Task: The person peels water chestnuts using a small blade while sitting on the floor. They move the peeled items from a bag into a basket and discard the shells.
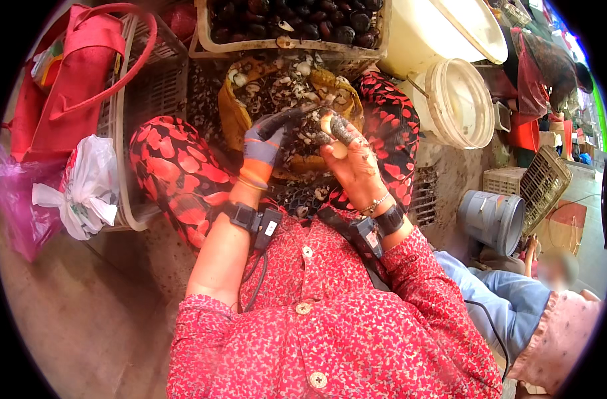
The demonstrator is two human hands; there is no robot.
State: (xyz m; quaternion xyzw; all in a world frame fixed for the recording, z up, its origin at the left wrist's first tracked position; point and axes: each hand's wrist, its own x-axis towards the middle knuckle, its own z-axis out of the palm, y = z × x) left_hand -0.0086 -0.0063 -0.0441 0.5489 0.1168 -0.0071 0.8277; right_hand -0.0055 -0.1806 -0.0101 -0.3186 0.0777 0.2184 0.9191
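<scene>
My left hand (269, 135) wears a grey and black glove with an orange cuff. Its dark fingertips reach across to my right hand (354, 162); whether they grip anything is hidden. Dark covers sit on fingers of my otherwise bare right hand, which holds a pale peeled piece (326, 122) at its fingertips. A second pale rounded piece (339, 150) shows against the same hand, near the thumb. Both hands are above an open yellow sack (232, 117) between my knees, with white and dark peelings (288, 85) in it.
Beyond the sack stands a crate (283, 46) of dark, rounded produce. A slatted crate (126, 124) with a red bag (86, 85) stands left. At right are a white bucket (458, 104), a large pale tub (418, 35) and a grey bucket (488, 219). Another person (513, 294) is at lower right.
</scene>
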